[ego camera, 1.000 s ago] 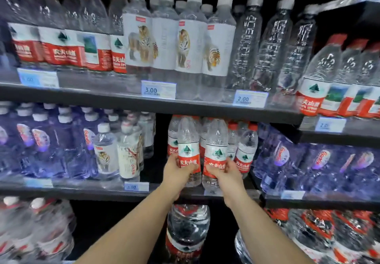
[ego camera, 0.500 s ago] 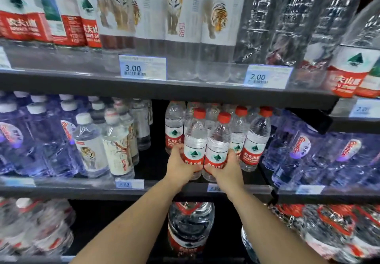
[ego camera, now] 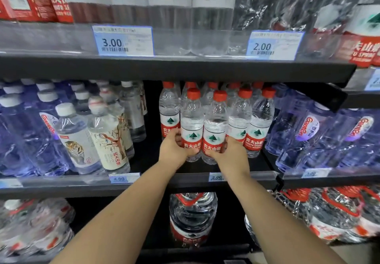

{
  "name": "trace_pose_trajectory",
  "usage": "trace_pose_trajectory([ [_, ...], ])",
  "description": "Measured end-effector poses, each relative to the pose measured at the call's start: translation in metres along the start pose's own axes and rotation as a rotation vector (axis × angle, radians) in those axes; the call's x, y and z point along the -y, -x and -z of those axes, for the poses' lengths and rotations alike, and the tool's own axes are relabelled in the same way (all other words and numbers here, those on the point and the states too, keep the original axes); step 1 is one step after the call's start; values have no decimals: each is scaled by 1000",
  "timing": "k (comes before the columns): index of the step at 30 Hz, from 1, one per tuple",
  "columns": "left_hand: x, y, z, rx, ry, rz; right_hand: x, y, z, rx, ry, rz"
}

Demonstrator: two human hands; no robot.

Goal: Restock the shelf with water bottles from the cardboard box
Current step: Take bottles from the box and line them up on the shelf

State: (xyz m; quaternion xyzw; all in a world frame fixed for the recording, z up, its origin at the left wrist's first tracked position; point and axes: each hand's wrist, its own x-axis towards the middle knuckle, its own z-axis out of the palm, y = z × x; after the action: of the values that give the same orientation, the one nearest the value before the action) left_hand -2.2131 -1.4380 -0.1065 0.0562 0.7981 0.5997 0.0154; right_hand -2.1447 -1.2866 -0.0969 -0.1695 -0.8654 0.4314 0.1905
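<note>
My left hand (ego camera: 173,148) is wrapped round the lower part of the left bottle (ego camera: 192,123), thumb on the front of the red label and fingers curled behind it. My right hand (ego camera: 230,152) grips the right bottle (ego camera: 214,128) the same way from the other side. Both grips are full and closed on the plastic. The two bottles stand upright and pressed against each other, side by side, at the front of the middle shelf (ego camera: 257,178). Whether their bases sit on the board or hang just above it, I cannot tell. Each has a red cap, clear water and a red and white label with a green mountain mark. Just behind and to either side of them stand the other red-capped bottles (ego camera: 259,123) of the same kind, close together in rows. The nearest one on the right is touching my right hand. A small price tag (ego camera: 216,177) reading 2.00 sits on the shelf edge below my wrists. To the left stands a bottle with a tiger label (ego camera: 76,140), and to the right are blue-tinted bottles (ego camera: 308,132). The upper shelf (ego camera: 176,68) above carries taller bottles and two larger tags. On the bottom level, between my forearms, stands a big jug (ego camera: 192,218) with a red handle.
</note>
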Motion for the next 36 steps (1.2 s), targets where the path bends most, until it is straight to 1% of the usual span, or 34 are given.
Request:
trace_pose_trajectory([
  [4,-1,-9,0,-9,6,3,3,-7,-1,-30,116,20],
  [7,2,-7,1,0,42,4,1,-7,-3,-63,145,-28],
  [11,-2,-7,3,65,58,11,0,-9,-7,-94,210,-46],
  [13,-4,-5,2,78,44,11,0,-9,-9,-102,195,-50],
  [17,-9,9,0,-1,-22,5,-1,2,-4,-110,97,-2],
  [19,-15,20,2,-70,-45,-31,0,13,6,-101,109,65],
  [21,-22,36,3,-89,-103,-107,1,26,21,-84,166,135],
  [23,-33,57,1,-52,-195,-192,3,45,43,-53,245,171],
  [27,-64,114,-20,73,-553,-371,2,97,106,-43,427,200],
  [29,-79,145,-38,146,-667,-483,-6,125,141,-54,511,189],
  [33,-95,209,-95,296,-771,-671,-46,187,210,-95,604,116],
  [36,-90,258,-151,432,-768,-735,-97,228,257,-81,622,-36],
])
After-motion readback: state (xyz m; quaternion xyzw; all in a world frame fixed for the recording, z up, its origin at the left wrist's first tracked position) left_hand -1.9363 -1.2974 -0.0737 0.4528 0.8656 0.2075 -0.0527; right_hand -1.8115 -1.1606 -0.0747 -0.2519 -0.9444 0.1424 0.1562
